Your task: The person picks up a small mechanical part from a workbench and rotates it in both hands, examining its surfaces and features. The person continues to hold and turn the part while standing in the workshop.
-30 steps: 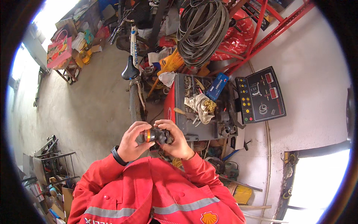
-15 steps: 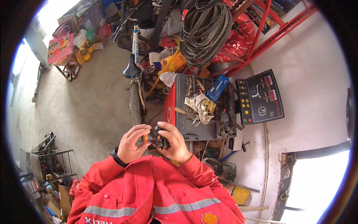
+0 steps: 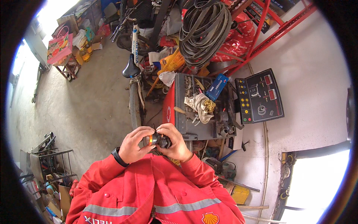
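Close in front of my chest, both hands are closed around a small dark device that looks like a headlamp. Its round black head (image 3: 150, 140) has an orange band and a silvery rim. My left hand (image 3: 131, 146) grips this round end, fingers over the top and thumb below. Around the darker, bunched part (image 3: 164, 142) at the other end curl the fingers of my right hand (image 3: 176, 144); whether that part is strap or housing I cannot tell. The fingertips of both hands nearly meet over the middle.
Just beyond my hands stands a grey-topped tool cart (image 3: 181, 130) bearing a rag (image 3: 203, 109), a brush and a blue box (image 3: 217, 87). A bicycle (image 3: 131, 69) leans left of it. Black belts (image 3: 205, 33) hang above. A control panel (image 3: 260, 96) is on the right.
The device has turned in my hands, so more of its orange band and silvery rim shows. My right fingers have drawn in over the top, closer to the left ones.
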{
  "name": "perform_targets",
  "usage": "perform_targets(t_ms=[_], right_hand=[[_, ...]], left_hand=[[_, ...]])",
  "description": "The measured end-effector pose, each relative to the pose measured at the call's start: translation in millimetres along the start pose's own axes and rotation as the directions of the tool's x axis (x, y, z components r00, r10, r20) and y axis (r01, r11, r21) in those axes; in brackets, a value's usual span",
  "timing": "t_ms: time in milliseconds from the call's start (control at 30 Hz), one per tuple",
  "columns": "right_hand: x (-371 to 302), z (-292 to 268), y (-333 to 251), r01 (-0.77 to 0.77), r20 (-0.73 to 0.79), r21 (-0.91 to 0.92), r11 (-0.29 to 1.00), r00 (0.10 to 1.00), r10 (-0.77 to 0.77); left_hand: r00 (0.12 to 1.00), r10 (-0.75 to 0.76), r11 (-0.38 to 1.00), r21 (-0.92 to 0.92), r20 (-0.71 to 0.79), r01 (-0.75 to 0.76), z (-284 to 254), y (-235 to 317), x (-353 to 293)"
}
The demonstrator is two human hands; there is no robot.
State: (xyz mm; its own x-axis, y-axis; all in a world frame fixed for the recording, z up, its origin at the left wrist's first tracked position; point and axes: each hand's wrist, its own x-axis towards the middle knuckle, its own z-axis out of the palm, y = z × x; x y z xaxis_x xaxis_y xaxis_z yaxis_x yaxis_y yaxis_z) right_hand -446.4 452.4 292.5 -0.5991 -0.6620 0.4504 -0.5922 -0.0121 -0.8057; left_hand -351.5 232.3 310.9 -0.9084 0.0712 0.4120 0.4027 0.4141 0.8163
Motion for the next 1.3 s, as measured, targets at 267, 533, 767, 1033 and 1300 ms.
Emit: perform_targets(t_ms=[267, 533, 767, 1033, 1300], right_hand=[[-0.9, 2.4, 2.6, -0.075, 0.002, 0.13, 0.989, 0.997, 0.076], [0.7, 1.5, 4.5, -0.05, 0.019, 0.134, 0.99, 0.999, 0.048], [0.0, 4.7, 4.8, -0.061, 0.006, 0.145, 0.987, 0.998, 0.061], [-5.1, 6.3, 5.3, -0.064, 0.01, 0.118, 0.991, 0.998, 0.063], [-11.8, 10.5, 7.5, -0.11, 0.003, 0.168, 0.98, 0.994, 0.111]], left_hand=[[1.0, -0.004, 1.0, -0.001, 0.022, 0.004, -1.4, -1.1, 3.1], [1.0, -0.014, 1.0, -0.004, 0.015, 0.014, -1.1, -0.6, 2.5], [0.998, -0.061, 0.998, -0.02, -0.001, 0.061, 1.1, -1.1, -1.9], [0.996, -0.084, 0.995, -0.054, -0.008, 0.083, 5.3, -2.0, -5.1], [0.995, -0.095, 0.992, -0.081, -0.01, 0.094, 7.2, 0.9, -6.3]])
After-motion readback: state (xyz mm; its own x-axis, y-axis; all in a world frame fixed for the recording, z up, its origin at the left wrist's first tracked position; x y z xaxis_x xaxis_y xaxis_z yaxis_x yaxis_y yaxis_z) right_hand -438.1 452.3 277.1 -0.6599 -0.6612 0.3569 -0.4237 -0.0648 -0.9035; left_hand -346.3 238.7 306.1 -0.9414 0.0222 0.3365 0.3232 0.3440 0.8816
